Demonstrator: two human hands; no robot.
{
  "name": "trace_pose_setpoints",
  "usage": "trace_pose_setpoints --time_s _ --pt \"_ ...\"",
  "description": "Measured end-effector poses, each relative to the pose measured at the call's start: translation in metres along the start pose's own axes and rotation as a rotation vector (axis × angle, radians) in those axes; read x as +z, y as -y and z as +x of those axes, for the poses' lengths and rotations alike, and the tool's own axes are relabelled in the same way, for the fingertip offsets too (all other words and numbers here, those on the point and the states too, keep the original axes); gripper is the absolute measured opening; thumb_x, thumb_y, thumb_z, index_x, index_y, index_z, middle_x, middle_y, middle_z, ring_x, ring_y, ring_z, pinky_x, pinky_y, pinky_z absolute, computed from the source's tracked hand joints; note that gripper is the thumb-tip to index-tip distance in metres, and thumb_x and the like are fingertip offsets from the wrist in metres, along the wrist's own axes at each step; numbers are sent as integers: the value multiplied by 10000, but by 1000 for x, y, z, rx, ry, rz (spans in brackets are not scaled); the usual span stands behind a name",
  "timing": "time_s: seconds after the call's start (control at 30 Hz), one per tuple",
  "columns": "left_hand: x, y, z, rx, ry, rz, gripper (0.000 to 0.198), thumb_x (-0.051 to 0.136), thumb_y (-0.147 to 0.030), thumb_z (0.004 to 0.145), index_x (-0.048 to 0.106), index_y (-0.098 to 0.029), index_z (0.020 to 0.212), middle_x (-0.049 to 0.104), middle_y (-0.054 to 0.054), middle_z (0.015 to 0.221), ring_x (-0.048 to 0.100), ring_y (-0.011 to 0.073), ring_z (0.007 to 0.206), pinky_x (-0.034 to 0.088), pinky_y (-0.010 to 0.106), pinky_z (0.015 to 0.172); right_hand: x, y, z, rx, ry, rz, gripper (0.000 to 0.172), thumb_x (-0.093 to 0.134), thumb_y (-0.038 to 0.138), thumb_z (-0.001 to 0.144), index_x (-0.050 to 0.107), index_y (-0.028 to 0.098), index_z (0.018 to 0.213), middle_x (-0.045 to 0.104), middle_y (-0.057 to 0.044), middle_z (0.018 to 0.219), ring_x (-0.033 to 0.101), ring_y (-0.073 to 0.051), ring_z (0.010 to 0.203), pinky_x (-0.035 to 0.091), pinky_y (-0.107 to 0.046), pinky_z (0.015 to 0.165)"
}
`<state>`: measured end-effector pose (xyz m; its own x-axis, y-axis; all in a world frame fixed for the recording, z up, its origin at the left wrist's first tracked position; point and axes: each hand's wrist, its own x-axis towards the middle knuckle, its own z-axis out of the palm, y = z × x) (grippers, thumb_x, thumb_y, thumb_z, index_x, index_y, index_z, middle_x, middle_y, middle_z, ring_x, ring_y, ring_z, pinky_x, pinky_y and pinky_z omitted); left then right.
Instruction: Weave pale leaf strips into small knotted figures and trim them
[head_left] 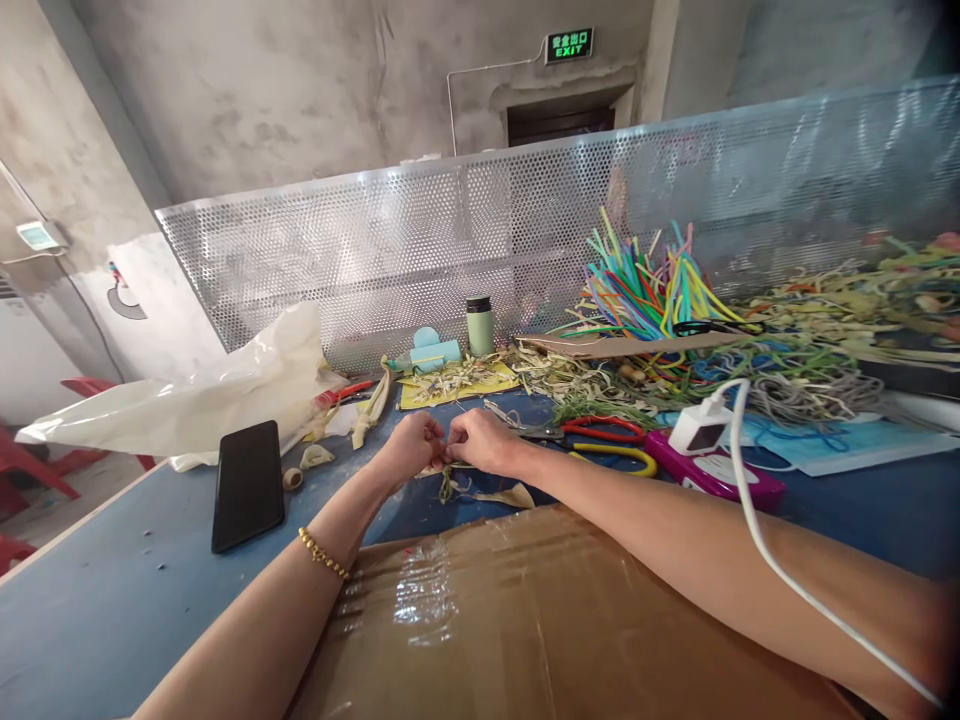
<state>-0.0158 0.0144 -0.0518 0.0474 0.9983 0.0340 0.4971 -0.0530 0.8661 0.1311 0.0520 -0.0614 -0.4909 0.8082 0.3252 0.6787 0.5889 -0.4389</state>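
My left hand (412, 447) and my right hand (484, 441) meet above the blue table, fingertips pinched close together. Between and just below them is a small bundle of greenish-tan strands (448, 488), which both hands grip; its finer detail is too small to make out. A thin needle-like line rises near the right fingers. One dry, pale husk-like piece (510, 495) lies under my right hand. Just right of that hand are scissors with red handles (604, 429) and a yellow-handled pair (619, 458). A brown cardboard sheet (540, 610) lies beneath my forearms.
A black phone (249, 486) and a pale plastic bag (225, 395) are at left. Behind stand a green bottle (480, 327) and a perforated metal screen (375, 250). At right are a purple box (739, 480), a white charger with cable (699, 428), and colourful sticks (652, 285) among heaped strands.
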Motion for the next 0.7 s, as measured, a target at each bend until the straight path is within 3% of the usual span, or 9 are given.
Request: trace_pose_setpoints --time_s 0.13,0.33,0.53,0.7 --pt "-2 0 -1 -18 100 -73 262 594 27 676 502 -147 849 590 -56 502 499 87 444 343 195 449 1 0 1 29 -4 -49 134 622 176 666 748 161 709 731 -60 691 626 -153 650 318 -223 519" --pt "6 3 -1 24 -6 -70 312 596 54 600 537 -136 841 568 -70 547 504 80 504 358 199 503 -3 4 -2 107 36 -48 150 598 155 653 745 134 674 670 -47 601 549 -127 586 278 -219 486" --pt "10 2 -1 125 -145 311 356 646 -20 621 602 -149 949 668 -10 677 605 151 661 388 240 592 -5 5 -5 114 43 -16 121 599 154 656 706 129 606 576 -16 520 498 -112 551 236 -224 466" --pt "14 -1 -4 198 -225 614 390 568 -32 703 605 -160 1069 724 43 800 656 197 787 416 269 665 -9 8 -7 158 58 36 109 597 134 661 692 129 608 533 9 485 473 -100 514 259 -218 467"
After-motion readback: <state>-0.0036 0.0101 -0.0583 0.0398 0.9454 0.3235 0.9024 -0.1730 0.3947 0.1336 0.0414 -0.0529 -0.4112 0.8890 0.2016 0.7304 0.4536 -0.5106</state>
